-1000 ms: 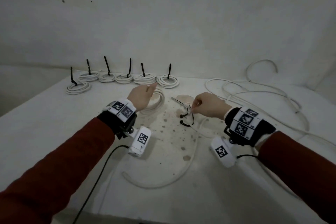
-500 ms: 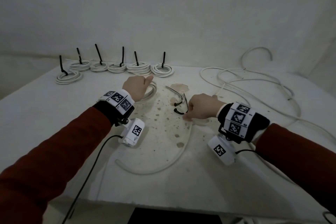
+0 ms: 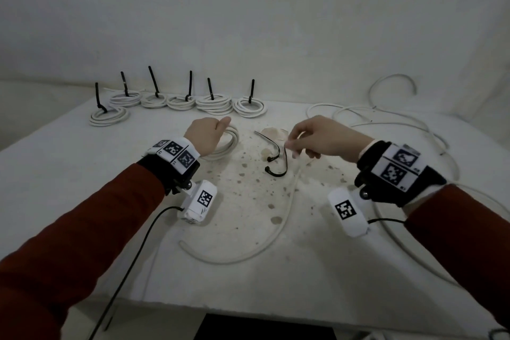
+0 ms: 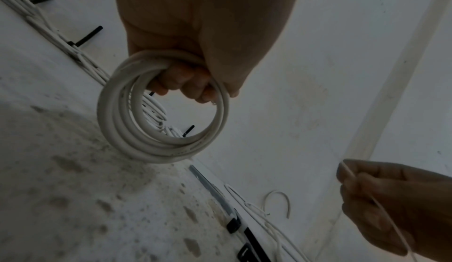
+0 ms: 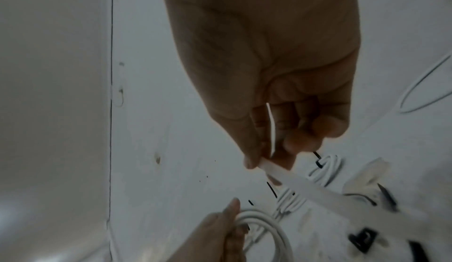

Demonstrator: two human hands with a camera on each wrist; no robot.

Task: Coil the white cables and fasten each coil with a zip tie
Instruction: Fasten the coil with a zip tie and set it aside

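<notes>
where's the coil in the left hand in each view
Head: the coil sits centre-left, gripped by the left hand.
Left wrist: it hangs centre-left under the curled fingers.
Right wrist: bottom centre, partly cut off.
Shared landmark: the tied coils with black zip ties.

White, stain-speckled flat table (image 3: 82, 188). Upper left: six tied coils of white cable (image 3: 176, 102), black zip-tie tails upright. Centre: two loose black zip ties (image 3: 276, 154); slack white cable run (image 3: 248, 254). Upper right: loose white cable loops (image 3: 386, 119).
</notes>
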